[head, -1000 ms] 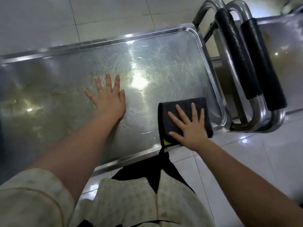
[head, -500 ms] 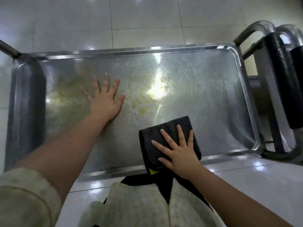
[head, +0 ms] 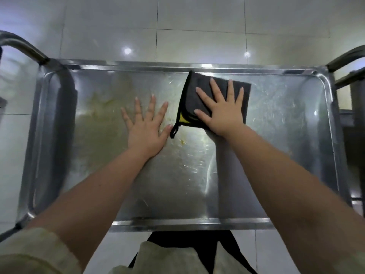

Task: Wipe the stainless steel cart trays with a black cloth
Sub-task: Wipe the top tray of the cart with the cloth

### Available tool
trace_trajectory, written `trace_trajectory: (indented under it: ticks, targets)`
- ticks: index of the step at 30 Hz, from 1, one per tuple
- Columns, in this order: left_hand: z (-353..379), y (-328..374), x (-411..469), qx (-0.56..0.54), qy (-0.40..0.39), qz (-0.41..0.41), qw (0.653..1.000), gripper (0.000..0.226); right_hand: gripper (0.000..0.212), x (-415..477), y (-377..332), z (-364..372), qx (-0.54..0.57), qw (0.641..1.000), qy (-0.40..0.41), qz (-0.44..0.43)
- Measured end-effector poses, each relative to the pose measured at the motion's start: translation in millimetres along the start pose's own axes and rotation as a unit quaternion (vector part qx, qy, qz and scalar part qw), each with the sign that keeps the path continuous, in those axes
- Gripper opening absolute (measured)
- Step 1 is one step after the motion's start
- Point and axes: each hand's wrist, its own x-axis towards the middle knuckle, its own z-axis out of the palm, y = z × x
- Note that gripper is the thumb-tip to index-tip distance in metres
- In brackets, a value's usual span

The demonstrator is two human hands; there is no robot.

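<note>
Cart handles (head: 23,49) are cut off at both edges; only their bends show. Right hand (head: 223,113), fingers spread, presses the black cloth (head: 192,95) flat near the steel tray's (head: 276,155) far rim, with the left hand (head: 145,129) spread on bare metal just beside it. Yellowish smears (head: 98,107) dull the tray's left half, and glossy white floor tiles (head: 197,26) lie beyond.

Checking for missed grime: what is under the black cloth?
The black cloth lies flat on the tray, pressed by the right hand. Steel beneath is covered; grime there cannot be seen.
</note>
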Motion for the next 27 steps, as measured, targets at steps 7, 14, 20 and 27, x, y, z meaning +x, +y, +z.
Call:
trace_trajectory:
  ticks: [7, 14, 20, 27]
  targets:
    - [1.3, -0.7, 1.4, 0.005, 0.001, -0.005, 1.000, 0.067, 0.069, -197.2, -28.5, 73.0, 0.025, 0.985, 0.023, -0.170]
    - [-1.8, -0.5, 2.0, 0.011, -0.014, -0.013, 1.000, 0.067, 0.067, -82.4, -8.6, 38.2, 0.050, 0.995, 0.060, -0.064]
    - [-5.3, 3.5, 0.4, 0.013, -0.019, -0.021, 1.000, 0.066, 0.069, 41.8, 9.2, -7.6, 0.045, 0.999, 0.008, 0.024]
    - [-12.4, 4.5, 2.8, 0.011, -0.035, -0.023, 0.999, 0.067, 0.071, -139.0, -25.9, 52.8, 0.036, 0.991, 0.030, -0.123]
